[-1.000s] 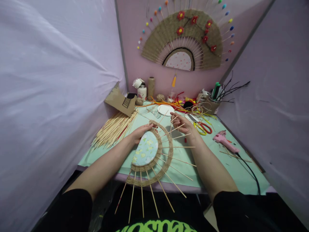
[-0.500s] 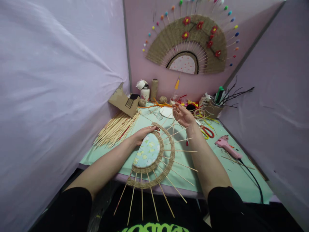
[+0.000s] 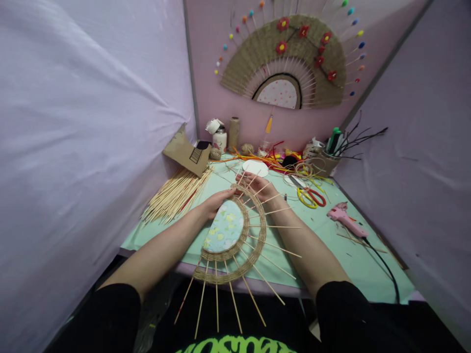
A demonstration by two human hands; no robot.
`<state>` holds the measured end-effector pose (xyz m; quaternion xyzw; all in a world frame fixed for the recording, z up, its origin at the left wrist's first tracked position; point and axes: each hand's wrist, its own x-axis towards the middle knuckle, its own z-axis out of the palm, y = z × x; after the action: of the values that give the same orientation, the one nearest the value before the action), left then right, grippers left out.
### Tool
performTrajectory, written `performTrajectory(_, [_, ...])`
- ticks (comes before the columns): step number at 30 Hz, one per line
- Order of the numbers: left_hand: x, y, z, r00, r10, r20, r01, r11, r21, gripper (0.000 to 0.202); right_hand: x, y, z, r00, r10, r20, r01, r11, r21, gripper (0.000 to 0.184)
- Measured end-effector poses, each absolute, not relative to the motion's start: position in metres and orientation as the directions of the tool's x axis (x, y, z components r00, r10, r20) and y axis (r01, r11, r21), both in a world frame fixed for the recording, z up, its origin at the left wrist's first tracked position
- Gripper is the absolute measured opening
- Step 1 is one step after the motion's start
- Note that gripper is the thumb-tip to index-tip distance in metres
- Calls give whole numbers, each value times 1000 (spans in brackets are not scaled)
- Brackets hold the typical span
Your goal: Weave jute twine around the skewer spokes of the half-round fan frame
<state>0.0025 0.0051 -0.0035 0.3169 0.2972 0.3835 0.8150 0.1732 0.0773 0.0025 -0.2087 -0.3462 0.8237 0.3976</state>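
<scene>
Right hand: the bare right hand [image 3: 259, 185] is coming in from farther out over the pale green cloth-covered worktop [image 3: 364, 274]; its fingers are now curving loosely behind the sticks near the fan's upper end. Whether they are pinching any twine: cannot tell.
Meaning: 2 hands are now working close together; the handling is probably centring on that end of the weave.
Left hand: the bare left hand [image 3: 217, 203] is gripping the fan's upper end, fingers closing on it.
Fan: the half-round fan of tan twine and thin pale wooden sticks [image 3: 244, 236] is hanging in the hands over the worktop's near edge, straight side facing left.
Panel: smooth pale blue half-disc with a yellow-green print [image 3: 225, 226] is filling the centre.
Weave: 2 ropy, ridged curved bands are crossing the sticks, a gap separating them; bare straight tips are fanning outward.
Stick pile: loose pale wooden sticks [image 3: 176, 196] are lying left, beneath a torn brown cardboard piece [image 3: 186, 149].
Right side: a pink plastic glue gun [image 3: 348, 219] is resting beyond the right forearm.
</scene>
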Motion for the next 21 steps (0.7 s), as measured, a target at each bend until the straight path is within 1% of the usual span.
performTrajectory(5, [3, 7, -5, 619, 758, -209, -479, 574, 664, 39, 157, 68, 2, -705, 696, -139, -382, -537, -752, 19])
performTrajectory(8, [4, 5, -3, 631, 756, -174, -526, 582, 621, 43, 155, 72, -1, -746, 649, -149, -355, -577, -736, 25])
performTrajectory(11, [4, 3, 0, 656, 737, -160, -534, 604, 592, 44, 155, 76, -4, -771, 616, -161, -332, -605, -724, 27])
performTrajectory(13, [3, 3, 2, 672, 723, -158, -520, 613, 594, 43, 155, 76, -4, -760, 631, -155, -338, -588, -735, 25])
performTrajectory(16, [2, 9, 4, 672, 719, -176, -502, 618, 605, 42, 156, 75, -3, -689, 717, -107, -403, -501, -766, 19])
performTrajectory(18, [4, 15, 7, 659, 729, -185, -507, 613, 606, 42, 157, 74, -3, -638, 765, -83, -440, -451, -776, 19])
performTrajectory(21, [8, 21, 10, 631, 758, -166, -552, 589, 590, 42, 162, 74, -2, -591, 803, -76, -458, -411, -788, 20])
